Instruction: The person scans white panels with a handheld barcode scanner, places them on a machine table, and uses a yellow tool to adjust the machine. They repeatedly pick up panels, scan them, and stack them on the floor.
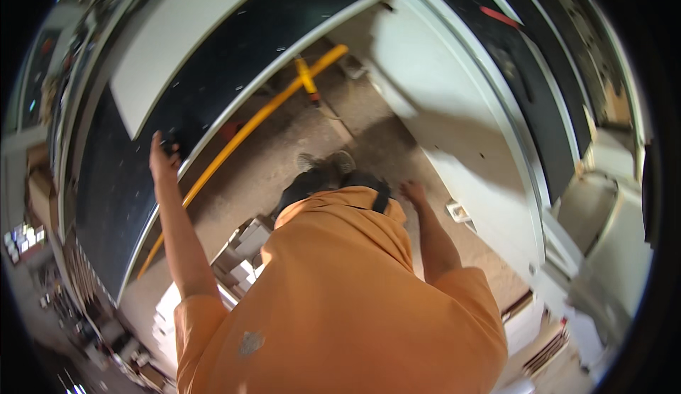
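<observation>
At the edge of the dark table, my left hand is closed around a small black object whose kind I cannot make out. A large white panel lies on the tabletop just beyond that hand. Low beside my body hangs my right hand, with loosely parted fingers and nothing seen in them. It is nearest to the pale side panel on the right, without touching it.
A yellow bar runs below the table's front edge, with a yellow-and-black piece across it. My feet stand on the brown floor. White boxes are at my left side. A red strip lies on the dark surface at right.
</observation>
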Demonstrator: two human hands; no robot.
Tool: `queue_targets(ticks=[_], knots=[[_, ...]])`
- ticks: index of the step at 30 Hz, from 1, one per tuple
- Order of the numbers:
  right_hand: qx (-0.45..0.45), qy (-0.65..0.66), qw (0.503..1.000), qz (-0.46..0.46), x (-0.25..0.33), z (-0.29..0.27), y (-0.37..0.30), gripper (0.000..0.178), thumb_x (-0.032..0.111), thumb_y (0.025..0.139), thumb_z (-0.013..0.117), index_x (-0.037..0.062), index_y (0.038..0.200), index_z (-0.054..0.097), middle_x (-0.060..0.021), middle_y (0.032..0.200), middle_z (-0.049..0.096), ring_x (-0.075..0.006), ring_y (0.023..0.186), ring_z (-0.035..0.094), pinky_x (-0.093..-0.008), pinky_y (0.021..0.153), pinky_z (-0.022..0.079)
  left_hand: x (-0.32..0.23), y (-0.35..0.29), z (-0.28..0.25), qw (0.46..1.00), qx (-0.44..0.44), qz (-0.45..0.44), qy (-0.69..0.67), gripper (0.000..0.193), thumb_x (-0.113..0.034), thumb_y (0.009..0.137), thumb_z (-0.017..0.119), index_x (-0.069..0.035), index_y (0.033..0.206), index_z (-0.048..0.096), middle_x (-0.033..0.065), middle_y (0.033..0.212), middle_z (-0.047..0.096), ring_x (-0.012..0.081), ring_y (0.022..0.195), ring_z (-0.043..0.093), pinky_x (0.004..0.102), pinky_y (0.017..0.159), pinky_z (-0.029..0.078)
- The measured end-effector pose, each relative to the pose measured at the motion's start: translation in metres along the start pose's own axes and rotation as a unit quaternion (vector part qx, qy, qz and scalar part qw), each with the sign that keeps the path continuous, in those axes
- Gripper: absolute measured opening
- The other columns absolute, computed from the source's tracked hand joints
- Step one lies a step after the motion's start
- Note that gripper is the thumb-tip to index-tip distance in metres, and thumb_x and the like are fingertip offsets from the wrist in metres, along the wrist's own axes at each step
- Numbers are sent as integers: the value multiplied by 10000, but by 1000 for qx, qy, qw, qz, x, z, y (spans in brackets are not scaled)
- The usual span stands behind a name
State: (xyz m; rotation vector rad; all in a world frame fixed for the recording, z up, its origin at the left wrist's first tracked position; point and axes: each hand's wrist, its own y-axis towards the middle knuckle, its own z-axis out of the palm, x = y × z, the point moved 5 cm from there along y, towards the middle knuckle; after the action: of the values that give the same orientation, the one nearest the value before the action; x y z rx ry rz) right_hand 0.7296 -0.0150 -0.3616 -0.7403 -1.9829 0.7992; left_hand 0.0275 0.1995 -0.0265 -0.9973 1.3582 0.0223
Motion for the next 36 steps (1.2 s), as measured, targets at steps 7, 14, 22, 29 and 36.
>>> queue_targets(ticks=[7,14,22,29,36], knots=[[89,-148,976,-131,-12,-15,-24,144,172,891,614,55,808,634,-67,644,601,-184,534,601,-327,474,490,-28,-40,-41,958,-203,158,128,581,-552,956,557,-45,672,571,60,539,513,185,429,476,334,439,375],[58,81,994,51,86,-29,-10,280,217,925,604,7,1106,640,-100,927,698,-215,747,682,-365,638,518,-14,-29,-28,836,-254,167,458,593,-512,1002,454,69,1088,537,360,1020,664,510,991,649,536,870,532],[65,-16,983,-170,234,-20,-5,244,194,935,606,-14,1046,667,-99,872,698,-190,746,688,-323,633,521,-13,-42,-28,864,-262,183,390,539,-482,999,482,48,1087,524,319,925,689,483,911,673,534,812,543],[-144,-56,794,-588,475,15,-119,105,52,949,585,-14,1015,631,-134,879,657,-253,745,630,-336,706,517,-3,-37,-20,850,-202,238,425,541,-505,906,653,-11,1033,475,260,853,678,451,807,686,505,716,563],[-174,-298,608,-715,718,109,-145,467,250,921,681,2,1300,570,-153,1396,532,-349,1311,462,-466,1072,403,-4,-26,-19,843,-206,277,413,457,-426,901,670,-31,1019,470,234,836,663,441,709,678,499,613,567]])
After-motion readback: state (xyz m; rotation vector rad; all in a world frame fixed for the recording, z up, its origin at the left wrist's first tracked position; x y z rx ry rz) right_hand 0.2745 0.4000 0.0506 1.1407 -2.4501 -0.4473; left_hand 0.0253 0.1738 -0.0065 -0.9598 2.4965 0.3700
